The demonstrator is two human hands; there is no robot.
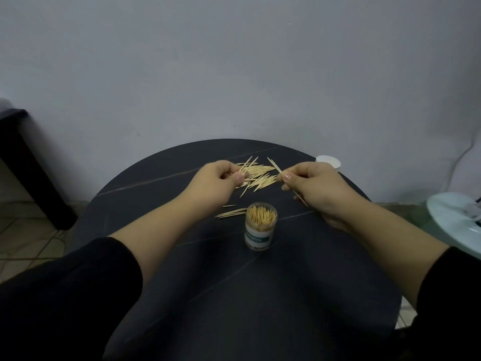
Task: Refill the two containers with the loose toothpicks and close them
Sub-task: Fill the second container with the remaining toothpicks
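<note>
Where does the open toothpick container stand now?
In the head view, the container stands upright at the centre of the table, just right of a small toothpick bunch.

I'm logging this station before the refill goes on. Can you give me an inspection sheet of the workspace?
Surface: round dark table, thin pale lines across it.
Job's things: open container upright at centre, nearly full; loose toothpicks piled beyond it; small bunch lying left of it; white round piece at the far right rim, lid or second container unclear.
Clutter: nothing seen.
Hands: left hand pinches sticks at the pile; right hand pinches a few toothpicks above the table.
Cables: white cable against the wall, right.
Surroundings: grey wall; dark furniture left; pale round object right; tiled floor.
</note>
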